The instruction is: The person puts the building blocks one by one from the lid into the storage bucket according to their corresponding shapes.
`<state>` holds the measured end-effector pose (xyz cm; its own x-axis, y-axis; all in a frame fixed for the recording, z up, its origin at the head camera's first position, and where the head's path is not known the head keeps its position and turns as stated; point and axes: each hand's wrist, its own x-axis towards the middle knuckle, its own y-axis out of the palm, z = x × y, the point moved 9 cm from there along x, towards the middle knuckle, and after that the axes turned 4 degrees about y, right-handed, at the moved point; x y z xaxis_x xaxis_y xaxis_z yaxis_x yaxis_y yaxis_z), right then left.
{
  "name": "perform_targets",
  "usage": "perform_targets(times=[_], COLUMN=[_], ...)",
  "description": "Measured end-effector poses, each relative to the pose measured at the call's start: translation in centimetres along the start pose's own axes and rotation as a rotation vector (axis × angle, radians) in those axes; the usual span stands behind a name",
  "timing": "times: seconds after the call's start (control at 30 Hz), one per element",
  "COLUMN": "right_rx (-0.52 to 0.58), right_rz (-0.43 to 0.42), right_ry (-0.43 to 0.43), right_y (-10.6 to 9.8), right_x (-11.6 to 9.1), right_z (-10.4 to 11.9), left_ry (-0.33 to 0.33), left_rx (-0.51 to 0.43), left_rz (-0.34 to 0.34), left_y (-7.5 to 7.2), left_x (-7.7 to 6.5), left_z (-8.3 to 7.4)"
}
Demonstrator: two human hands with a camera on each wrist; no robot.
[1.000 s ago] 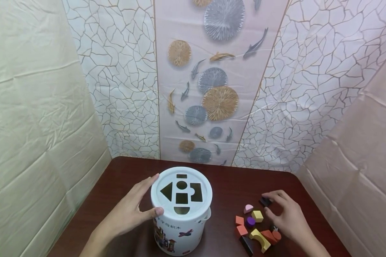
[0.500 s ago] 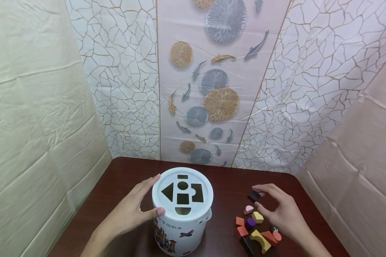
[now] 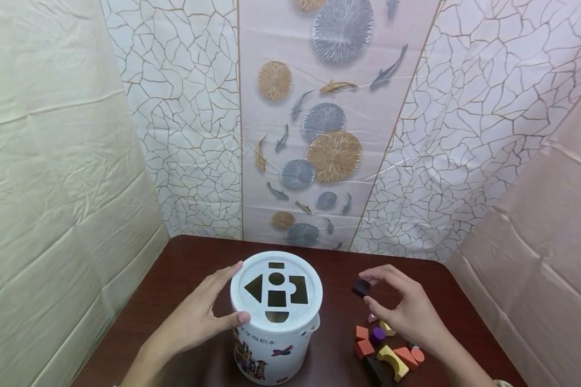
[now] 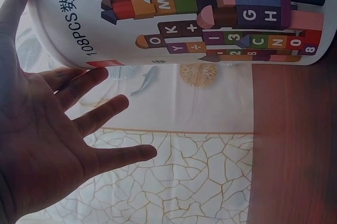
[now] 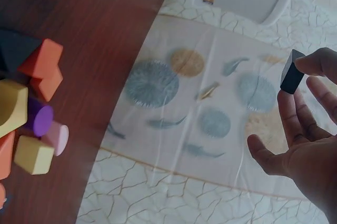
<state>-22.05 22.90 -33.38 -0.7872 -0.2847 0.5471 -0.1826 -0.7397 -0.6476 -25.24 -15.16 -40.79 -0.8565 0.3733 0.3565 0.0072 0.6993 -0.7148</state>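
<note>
The right hand (image 3: 406, 309) has its grip pinched on a small dark block (image 3: 361, 287), which hangs in the air above the worktop (image 3: 339, 269), between the bucket (image 3: 271, 352) and the loose blocks, touching neither. Thumb and fingertips hold it only near its edges, so much of it sticks out toward the bucket, likely to leave its shape clear of the fingers. The left hand (image 3: 198, 317) has a spread, straight-fingered grip, with thumb and fingertips resting against the rim of the white lid (image 3: 297, 313) on the near-left side, probably to steady the upright bucket. Because the lid faces up, its cut-out shapes are plain to see from above. The other blocks sit close together to the right of the bucket, under and beside the right forearm, perhaps for easy reach: red cubes (image 3: 365, 348), a purple cylinder (image 3: 377, 336), a yellow arch (image 3: 392, 361) and a long dark block (image 3: 373, 371) among them. The worktop is dark reddish brown with rounded far corners. Behind it hangs a patterned cloth (image 3: 348, 118) with fish, round tufts and crackled lines, and plain cream drapes (image 3: 63, 177) close in both sides.
</note>
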Motion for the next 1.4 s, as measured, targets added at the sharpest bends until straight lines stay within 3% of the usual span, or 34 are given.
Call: perform_targets(times=[0.2, 0.37, 0.83, 1.4], right_rx=[0.044, -0.005, 0.045, 0.122], right_rz=[0.052, 0.069, 0.169, 0.28], right_ry=[-0.002, -0.044, -0.145, -0.19], right_y=[1.3, 2.2, 5.6, 9.3], right_x=[1.4, 2.7, 5.3, 6.6], right_z=[1.1, 2.2, 5.9, 7.7], left_ry=[0.009, 0.012, 0.018, 0.009], left_rx=[-0.002, -0.014, -0.017, -0.025], left_rz=[-0.002, -0.005, -0.004, 0.009], left_y=[0.1, 0.0, -0.2, 0.0], left_x=[0.0, 0.1, 0.1, 0.1], left_z=[0.1, 0.1, 0.0, 0.2])
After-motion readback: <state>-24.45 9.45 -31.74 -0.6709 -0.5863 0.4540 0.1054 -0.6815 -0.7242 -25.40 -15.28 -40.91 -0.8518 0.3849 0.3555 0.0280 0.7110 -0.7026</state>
